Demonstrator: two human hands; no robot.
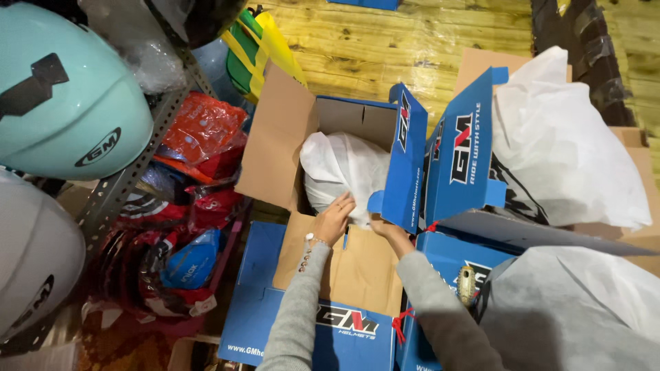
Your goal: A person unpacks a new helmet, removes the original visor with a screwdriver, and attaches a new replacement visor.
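An open blue and brown cardboard box [282, 130] stands on the floor with its flaps spread. Inside it lies a round thing wrapped in a white cloth bag [340, 168]. My left hand [334, 220] rests on the near side of that bag, fingers spread, a bracelet on the wrist. My right hand [385, 229] reaches in at the box's near right corner, under the blue flap [405, 161], and its fingers are mostly hidden. Both arms wear grey sleeves.
A metal rack [127, 175] on the left holds a mint helmet [65, 96], a white helmet [31, 254] and red plastic-wrapped goods [199, 137]. More blue boxes with white-bagged [564, 137] and grey-bagged [577, 309] items crowd the right. Yellow wooden floor [385, 41] lies beyond.
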